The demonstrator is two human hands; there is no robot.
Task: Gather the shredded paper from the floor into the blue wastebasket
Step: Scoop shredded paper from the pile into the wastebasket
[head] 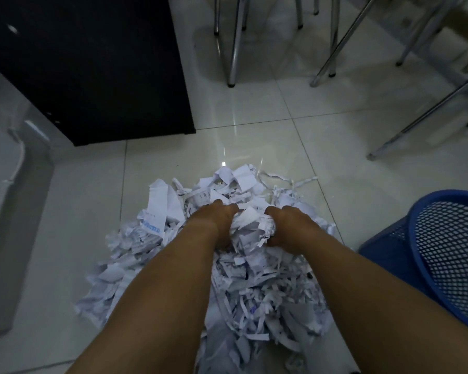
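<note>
Item: shredded paper, white strips and torn scraps, some printed in blue, heaped in one loose pile on the floor at lower centre; a few stray strips trailed from its far right edge. Left hand: sunk into the upper middle of the pile, fingers curled down into a clump and gripping it. Right hand: just beside the left, fingers likewise curled round the same raised clump, which stood bunched between the two hands; both bare forearms reached in from the bottom edge across the heap. Blue wastebasket: mesh-walled, near the right side of the pile but not touching it, tilted with its mouth turned toward the camera, cut off by the right edge; whether it held any paper could not be told. Surroundings: pale glossy tiles; a black cabinet at upper left, beyond the pile; chrome furniture legs across the top and upper right.
</note>
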